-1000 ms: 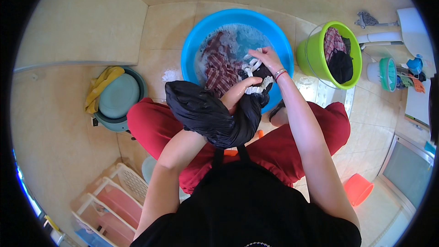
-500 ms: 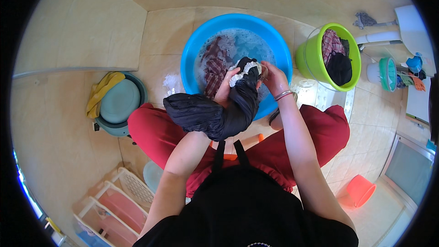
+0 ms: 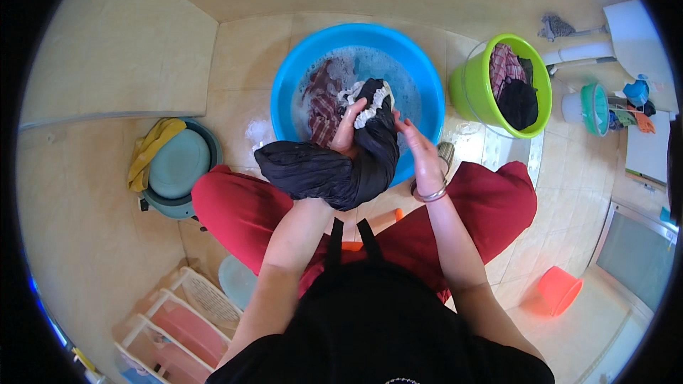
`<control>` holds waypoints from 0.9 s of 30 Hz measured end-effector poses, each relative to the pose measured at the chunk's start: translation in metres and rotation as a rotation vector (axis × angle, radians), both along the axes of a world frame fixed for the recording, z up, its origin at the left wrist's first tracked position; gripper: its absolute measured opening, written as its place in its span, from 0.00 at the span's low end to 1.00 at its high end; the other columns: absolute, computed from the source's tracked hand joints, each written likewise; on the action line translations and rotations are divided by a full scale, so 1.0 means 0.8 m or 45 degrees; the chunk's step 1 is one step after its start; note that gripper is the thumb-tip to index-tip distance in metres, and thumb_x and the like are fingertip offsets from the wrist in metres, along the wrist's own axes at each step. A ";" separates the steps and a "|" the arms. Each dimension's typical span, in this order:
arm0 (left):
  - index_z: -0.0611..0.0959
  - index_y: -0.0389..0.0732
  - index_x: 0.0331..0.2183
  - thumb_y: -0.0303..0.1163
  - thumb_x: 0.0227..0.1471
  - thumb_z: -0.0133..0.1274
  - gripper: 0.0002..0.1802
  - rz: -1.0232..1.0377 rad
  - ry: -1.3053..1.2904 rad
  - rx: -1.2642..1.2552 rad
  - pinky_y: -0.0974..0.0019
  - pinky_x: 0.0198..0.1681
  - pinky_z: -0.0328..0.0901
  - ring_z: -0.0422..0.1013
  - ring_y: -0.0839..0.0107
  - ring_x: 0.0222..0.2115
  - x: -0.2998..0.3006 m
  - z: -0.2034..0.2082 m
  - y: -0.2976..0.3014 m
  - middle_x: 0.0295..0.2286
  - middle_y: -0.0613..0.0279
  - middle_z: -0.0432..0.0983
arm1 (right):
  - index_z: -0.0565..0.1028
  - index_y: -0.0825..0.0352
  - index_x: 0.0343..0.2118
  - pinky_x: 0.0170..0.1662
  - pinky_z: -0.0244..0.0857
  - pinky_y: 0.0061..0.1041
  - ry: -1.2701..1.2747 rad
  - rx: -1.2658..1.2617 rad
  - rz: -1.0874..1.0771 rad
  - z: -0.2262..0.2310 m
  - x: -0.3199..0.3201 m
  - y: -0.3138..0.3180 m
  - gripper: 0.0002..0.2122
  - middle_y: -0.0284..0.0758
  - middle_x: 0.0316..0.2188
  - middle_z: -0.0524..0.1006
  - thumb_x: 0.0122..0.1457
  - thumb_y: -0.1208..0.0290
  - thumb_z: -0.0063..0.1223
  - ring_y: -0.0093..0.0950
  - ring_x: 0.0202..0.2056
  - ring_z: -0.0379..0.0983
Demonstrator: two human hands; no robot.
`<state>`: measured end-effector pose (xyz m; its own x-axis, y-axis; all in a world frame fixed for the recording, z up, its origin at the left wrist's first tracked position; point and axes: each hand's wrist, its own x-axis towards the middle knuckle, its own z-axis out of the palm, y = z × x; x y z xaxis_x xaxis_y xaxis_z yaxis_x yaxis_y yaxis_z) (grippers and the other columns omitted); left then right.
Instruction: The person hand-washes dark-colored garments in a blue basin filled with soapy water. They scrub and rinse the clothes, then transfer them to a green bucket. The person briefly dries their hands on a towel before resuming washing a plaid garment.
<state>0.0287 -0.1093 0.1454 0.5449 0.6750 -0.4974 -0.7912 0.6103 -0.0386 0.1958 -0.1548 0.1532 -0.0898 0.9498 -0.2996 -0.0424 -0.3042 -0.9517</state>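
A dark garment with a white gathered edge hangs in a bundle over my left wrist. My left hand grips it near the white edge, thumb showing and the other fingers partly hidden by the cloth. Beside it on the right is my right hand, with its fingers stretched out and its fingertips close to the dark cloth; whether they touch it I cannot tell. Both hands are over the near side of a round blue basin. Inside the basin, a plaid reddish garment lies in sudsy water.
To the right of the basin stands a lime green bucket with plaid and black clothes in it. At the left, a yellow cloth drapes over stacked grey-green basins. A white rack and a small coral bucket stand nearer me.
My right hand has come off the garment's white edge and moved down toward me, its fingers straightening. The left hand keeps its grip on the bundle. The whole view has shifted slightly.
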 end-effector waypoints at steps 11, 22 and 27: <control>0.77 0.36 0.44 0.48 0.54 0.51 0.26 -0.100 -0.355 -0.079 0.61 0.42 0.70 0.75 0.60 0.34 0.033 0.039 -0.040 0.36 0.52 0.78 | 0.49 0.53 0.65 0.55 0.54 0.61 1.633 -0.371 0.112 -0.024 -0.021 0.073 0.43 0.47 0.64 0.50 0.51 0.28 0.30 0.59 0.60 0.50; 0.74 0.41 0.44 0.36 0.53 0.56 0.17 -0.443 0.520 0.400 0.71 0.32 0.67 0.72 0.76 0.30 0.016 0.108 -0.033 0.32 0.66 0.75 | 0.76 0.68 0.45 0.42 0.66 0.22 0.444 -0.124 0.605 0.064 -0.001 0.119 0.15 0.33 0.34 0.77 0.58 0.65 0.53 0.22 0.37 0.73; 0.74 0.41 0.43 0.29 0.46 0.62 0.21 -0.395 0.741 0.550 0.73 0.35 0.66 0.71 0.79 0.33 0.022 0.097 -0.032 0.33 0.69 0.74 | 0.79 0.68 0.36 0.31 0.61 0.16 0.131 -0.090 0.616 0.063 -0.015 0.128 0.16 0.26 0.24 0.73 0.62 0.58 0.49 0.14 0.28 0.67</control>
